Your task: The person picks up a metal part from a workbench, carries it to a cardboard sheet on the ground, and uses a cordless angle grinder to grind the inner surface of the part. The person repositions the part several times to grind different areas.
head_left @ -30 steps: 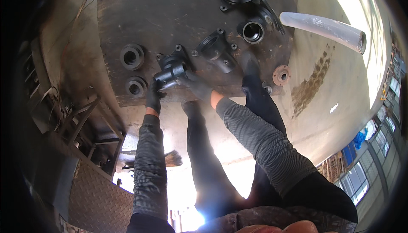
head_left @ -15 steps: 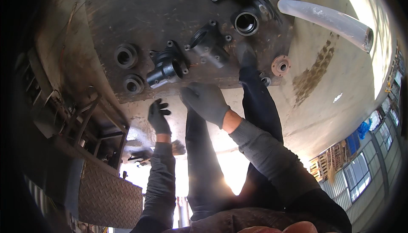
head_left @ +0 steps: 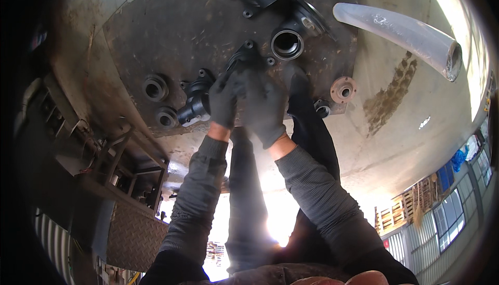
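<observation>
My left hand (head_left: pixel 222 102) and my right hand (head_left: pixel 264 105), both in dark grey gloves, are close together over a black cast-metal housing (head_left: pixel 245 54). It lies on the dark sheet; its flange ears show beyond my fingers, and its tubular part is hidden beneath my hands. The left fingers bend round its left side. The right hand lies over its right side, its fingers blurred. Just left of my left hand, a similar black housing (head_left: pixel 193 105) lies with its tube turned to the lower left, partly covered by that hand.
Two ring-shaped metal parts (head_left: pixel 155 87) sit at the left. Further black housings (head_left: pixel 287 44) stand at the far side. A rusty round flange (head_left: pixel 343 90) and a small ring (head_left: pixel 322 109) lie near my foot. A translucent tube (head_left: pixel 400 33) lies right; a metal frame (head_left: pixel 119 155) stands left.
Both hands have moved forward and together onto the middle housing; the left, open before, has also come rightward. The view has shifted slightly. The housing itself has not visibly moved on the sheet.
</observation>
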{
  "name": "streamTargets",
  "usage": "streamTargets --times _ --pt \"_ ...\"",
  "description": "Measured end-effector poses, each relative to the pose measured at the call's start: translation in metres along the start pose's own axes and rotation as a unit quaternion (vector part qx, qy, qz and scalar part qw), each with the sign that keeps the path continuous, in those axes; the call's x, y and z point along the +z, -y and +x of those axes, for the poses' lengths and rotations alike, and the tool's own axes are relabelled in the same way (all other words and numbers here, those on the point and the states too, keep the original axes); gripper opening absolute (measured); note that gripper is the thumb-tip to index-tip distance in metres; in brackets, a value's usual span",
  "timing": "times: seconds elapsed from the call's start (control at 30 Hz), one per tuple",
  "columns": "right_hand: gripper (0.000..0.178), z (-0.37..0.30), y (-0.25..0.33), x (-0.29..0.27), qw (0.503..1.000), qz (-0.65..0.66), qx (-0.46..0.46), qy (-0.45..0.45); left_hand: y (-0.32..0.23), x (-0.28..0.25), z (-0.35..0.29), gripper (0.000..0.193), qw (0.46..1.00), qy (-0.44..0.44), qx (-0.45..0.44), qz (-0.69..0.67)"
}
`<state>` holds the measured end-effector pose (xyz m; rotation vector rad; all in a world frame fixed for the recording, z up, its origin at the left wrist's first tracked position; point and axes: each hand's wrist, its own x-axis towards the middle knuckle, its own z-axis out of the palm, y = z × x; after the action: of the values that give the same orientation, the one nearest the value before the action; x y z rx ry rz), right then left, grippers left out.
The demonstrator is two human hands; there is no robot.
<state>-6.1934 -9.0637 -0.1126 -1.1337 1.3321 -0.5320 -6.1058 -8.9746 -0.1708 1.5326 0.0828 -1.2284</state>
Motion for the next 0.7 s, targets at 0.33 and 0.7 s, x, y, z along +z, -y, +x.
streamTargets --times 0.33,0.7 --pt "0.034 0.064 -0.006 -0.080 0.976 0.130 0.091 -0.147 0.108 0.112 0.110 0.035 0.956 0.154 0.180 0.172" --pt "0.039 0.086 0.010 -0.130 0.965 0.170 0.109 -0.165 0.152 0.149 0.159 0.017 0.925 0.110 -0.127 -0.341"
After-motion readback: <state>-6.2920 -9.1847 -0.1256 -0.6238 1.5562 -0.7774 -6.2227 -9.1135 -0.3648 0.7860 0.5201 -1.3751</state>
